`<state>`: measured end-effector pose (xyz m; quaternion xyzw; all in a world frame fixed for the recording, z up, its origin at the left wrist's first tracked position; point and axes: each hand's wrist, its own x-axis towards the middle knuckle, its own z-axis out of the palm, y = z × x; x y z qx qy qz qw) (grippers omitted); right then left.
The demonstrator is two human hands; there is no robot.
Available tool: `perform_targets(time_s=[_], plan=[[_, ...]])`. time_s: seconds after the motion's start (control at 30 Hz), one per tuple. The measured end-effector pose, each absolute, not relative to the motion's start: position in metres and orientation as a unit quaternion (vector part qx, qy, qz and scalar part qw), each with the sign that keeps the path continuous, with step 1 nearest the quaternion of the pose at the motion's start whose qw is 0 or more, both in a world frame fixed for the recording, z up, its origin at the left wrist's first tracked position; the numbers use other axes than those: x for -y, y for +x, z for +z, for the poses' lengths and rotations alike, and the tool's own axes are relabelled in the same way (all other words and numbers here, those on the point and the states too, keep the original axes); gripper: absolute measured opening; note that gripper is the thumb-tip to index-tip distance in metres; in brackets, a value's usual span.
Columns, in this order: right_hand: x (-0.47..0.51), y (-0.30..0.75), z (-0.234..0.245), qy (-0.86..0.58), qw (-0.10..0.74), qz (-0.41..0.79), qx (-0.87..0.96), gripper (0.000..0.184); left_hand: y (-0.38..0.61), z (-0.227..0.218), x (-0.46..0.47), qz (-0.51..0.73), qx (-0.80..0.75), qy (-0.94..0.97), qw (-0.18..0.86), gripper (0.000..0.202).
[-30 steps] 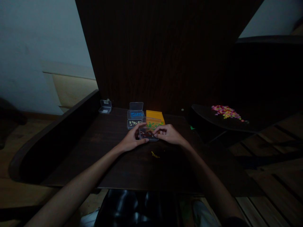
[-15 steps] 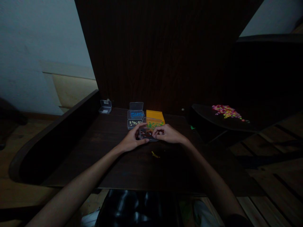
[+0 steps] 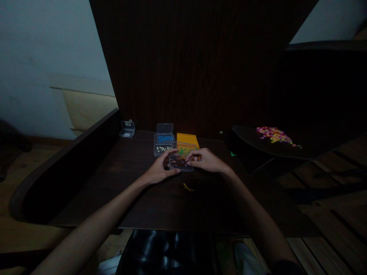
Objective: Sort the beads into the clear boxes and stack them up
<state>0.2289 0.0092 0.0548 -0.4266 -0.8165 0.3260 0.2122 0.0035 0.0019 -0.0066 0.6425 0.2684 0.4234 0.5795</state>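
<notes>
My left hand (image 3: 160, 168) grips the left side of a small clear plastic box (image 3: 187, 169), its thumb along the near edge. Small dark reddish pieces lie inside that box. Over the box's right part, my right hand (image 3: 205, 160) has thumb and fingertips pinched together; what they hold, if anything, is too small to make out. Just beyond are a clear box with pale pieces (image 3: 164, 148) and an open clear box with blue pieces (image 3: 165, 138). Green pieces (image 3: 183, 151) show against a yellow case (image 3: 186, 137). A few yellow pieces (image 3: 188, 187) lie on the table nearer me.
An open clear box (image 3: 127, 133) stands at the table's back left. A raised dark side rail (image 3: 69, 160) borders the left. On a dark curved surface to the right sits a heap of colourful pieces (image 3: 275, 135). A dark upright panel (image 3: 195, 68) closes off the back.
My right hand has shifted slightly right and up, baring more of the clear box's right end. My left hand keeps its hold on the box.
</notes>
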Motion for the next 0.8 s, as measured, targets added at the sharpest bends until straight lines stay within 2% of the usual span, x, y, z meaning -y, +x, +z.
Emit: perform_targets(time_s=[0.8], plan=[[-0.009, 0.213, 0.057, -0.336, 0.144, 0.219, 0.905, 0.016, 0.002, -0.007, -0.002, 0.42, -0.241, 0.64, 0.596, 0.073]])
